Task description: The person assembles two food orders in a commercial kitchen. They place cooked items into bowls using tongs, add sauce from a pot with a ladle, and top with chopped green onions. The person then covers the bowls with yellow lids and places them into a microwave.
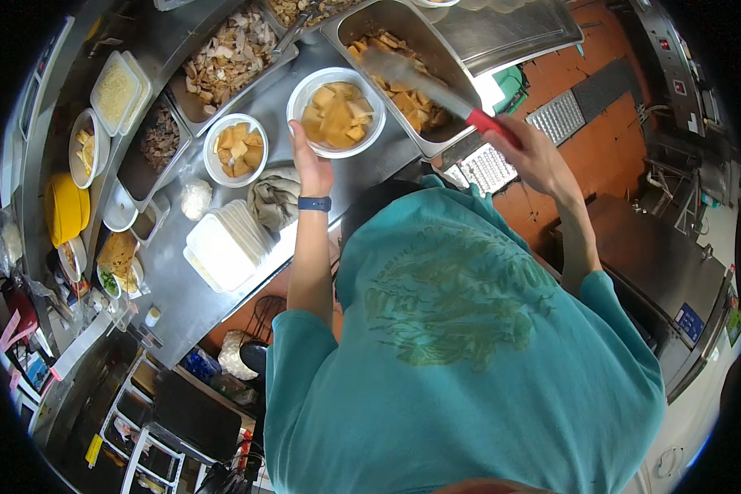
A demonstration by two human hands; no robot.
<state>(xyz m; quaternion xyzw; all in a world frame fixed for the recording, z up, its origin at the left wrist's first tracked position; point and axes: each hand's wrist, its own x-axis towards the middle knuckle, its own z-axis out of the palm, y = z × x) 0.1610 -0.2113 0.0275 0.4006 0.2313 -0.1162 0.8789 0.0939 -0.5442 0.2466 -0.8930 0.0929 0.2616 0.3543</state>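
Note:
My left hand [310, 165] grips the near left side of a round white bowl [378, 126], its thumb side at the rim. The bowl contains yellow-brown chunks in sauce [337, 115]. My right hand [535, 156] is closed round the red handle of a serving spoon [436, 92]. The spoon's metal end, blurred by motion, reaches into a deep steel pan [436, 146] of similar saucy chunks, to the right of the bowl. Left of my left hand, a second white bowl [237, 151] of chunks stands on the steel counter.
Steel pans of chopped pale meat [230, 58] and darker meat [160, 142] line the far left. A stack of white lids [226, 247], a grey cloth [275, 198] and a knotted plastic bag [196, 199] lie nearer. A metal lid [510, 37] covers the far right. Orange floor shows beyond.

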